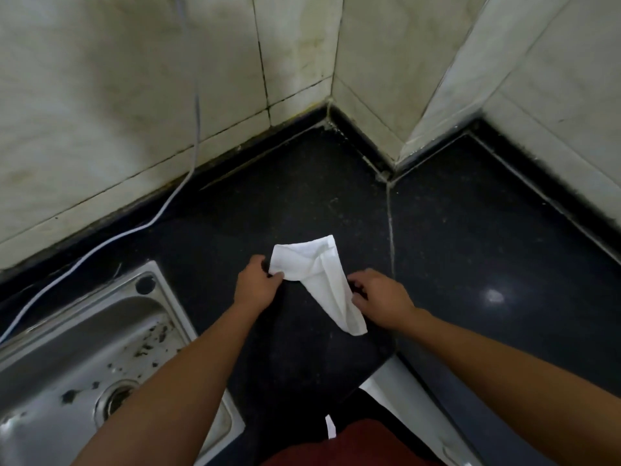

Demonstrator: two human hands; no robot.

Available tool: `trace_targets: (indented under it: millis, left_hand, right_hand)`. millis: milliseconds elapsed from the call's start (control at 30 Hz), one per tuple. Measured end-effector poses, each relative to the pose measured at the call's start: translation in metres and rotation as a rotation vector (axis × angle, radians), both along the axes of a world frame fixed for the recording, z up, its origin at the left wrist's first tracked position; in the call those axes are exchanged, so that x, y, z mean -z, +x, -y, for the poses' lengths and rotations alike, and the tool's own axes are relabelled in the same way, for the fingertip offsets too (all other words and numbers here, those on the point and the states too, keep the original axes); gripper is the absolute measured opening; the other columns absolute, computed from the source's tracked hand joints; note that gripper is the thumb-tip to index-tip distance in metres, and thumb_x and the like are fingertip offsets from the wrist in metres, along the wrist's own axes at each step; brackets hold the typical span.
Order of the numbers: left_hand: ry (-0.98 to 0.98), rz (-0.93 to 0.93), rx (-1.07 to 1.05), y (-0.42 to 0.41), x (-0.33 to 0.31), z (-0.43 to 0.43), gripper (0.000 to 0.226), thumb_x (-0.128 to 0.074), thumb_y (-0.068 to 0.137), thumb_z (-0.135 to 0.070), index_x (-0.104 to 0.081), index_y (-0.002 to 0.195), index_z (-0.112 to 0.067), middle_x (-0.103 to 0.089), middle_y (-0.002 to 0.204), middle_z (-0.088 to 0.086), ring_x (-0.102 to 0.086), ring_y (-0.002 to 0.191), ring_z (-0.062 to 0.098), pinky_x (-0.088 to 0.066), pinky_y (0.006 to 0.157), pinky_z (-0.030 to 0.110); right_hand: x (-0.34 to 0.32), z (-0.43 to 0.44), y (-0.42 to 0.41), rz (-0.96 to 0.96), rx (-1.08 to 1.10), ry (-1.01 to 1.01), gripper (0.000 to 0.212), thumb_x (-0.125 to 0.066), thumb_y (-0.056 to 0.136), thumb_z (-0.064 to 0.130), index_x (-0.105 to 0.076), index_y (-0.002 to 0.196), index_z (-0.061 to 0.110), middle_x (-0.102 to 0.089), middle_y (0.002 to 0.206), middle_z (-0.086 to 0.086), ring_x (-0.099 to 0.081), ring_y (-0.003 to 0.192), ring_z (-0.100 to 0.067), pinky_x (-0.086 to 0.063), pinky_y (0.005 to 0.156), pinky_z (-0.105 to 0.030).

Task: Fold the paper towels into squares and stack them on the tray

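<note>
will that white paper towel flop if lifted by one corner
Likely floppy: the crumpled white paper towel lies in soft, uneven creases between the left hand and right hand. Probably very light, since fingertip pinches suffice. It should slide easily on the glossy black countertop.

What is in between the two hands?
The head view shows a half-folded white paper towel there, pinched by the left hand and the right hand.

Home kitchen. Shiny metal sink (77, 348) with drain hole set in left edge of dark stone counter (470, 247). Dirty pale wall tiles (117, 95) behind. White cord (196, 129) hangs down wall.
</note>
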State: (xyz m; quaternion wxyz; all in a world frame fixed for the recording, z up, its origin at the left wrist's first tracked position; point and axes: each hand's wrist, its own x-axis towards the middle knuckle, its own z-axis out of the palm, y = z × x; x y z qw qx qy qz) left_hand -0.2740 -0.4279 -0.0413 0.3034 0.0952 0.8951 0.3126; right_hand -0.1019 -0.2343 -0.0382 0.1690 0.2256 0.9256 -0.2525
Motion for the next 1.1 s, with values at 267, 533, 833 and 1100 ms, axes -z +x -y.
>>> trace_targets:
  millis: [267,533,833,1100]
  left_hand:
    - [-0.037,0.115,-0.205,-0.013,0.012,-0.009,0.006,-0.068,0.075,-0.011,-0.068,0.07,-0.01,-0.068,0.073,0.01,-0.066,0.074,0.028,-0.056,0.072,0.037]
    - [-0.006,0.163,-0.335,-0.035,0.012,0.03,0.006,-0.068,0.078,-0.006,-0.064,0.076,-0.009,-0.069,0.076,0.018,-0.065,0.065,0.026,-0.056,0.067,0.037]
    - [-0.004,0.207,-0.399,-0.027,0.013,0.045,0.003,-0.068,0.081,-0.004,-0.066,0.08,-0.007,-0.067,0.072,0.017,-0.061,0.06,0.022,-0.051,0.055,0.029]
    - [-0.005,0.182,-0.411,-0.029,0.013,0.043,0.007,-0.063,0.084,-0.005,-0.068,0.079,-0.004,-0.067,0.065,0.012,-0.056,0.047,0.018,-0.046,0.046,0.025]
  right_hand:
    - [0.011,0.014,-0.032,0.11,0.019,0.029,0.036,-0.055,0.091,0.031,-0.052,0.127,0.027,-0.06,0.12,0.002,-0.06,0.102,-0.021,-0.049,0.084,-0.034]
    - [0.013,0.038,-0.008,0.029,-0.379,-0.06,0.031,-0.05,0.092,0.022,-0.062,0.121,0.025,-0.054,0.116,0.001,-0.055,0.106,-0.02,-0.049,0.084,-0.038]
    - [0.01,0.007,-0.077,0.016,0.089,0.034,0.05,-0.054,0.093,0.036,-0.042,0.138,0.018,-0.042,0.133,-0.008,-0.047,0.119,-0.026,-0.047,0.091,-0.042]
    - [0.017,0.007,-0.111,0.104,0.204,0.047,0.023,-0.054,0.093,0.024,-0.062,0.113,0.017,-0.066,0.108,-0.006,-0.063,0.094,-0.025,-0.044,0.07,-0.029]
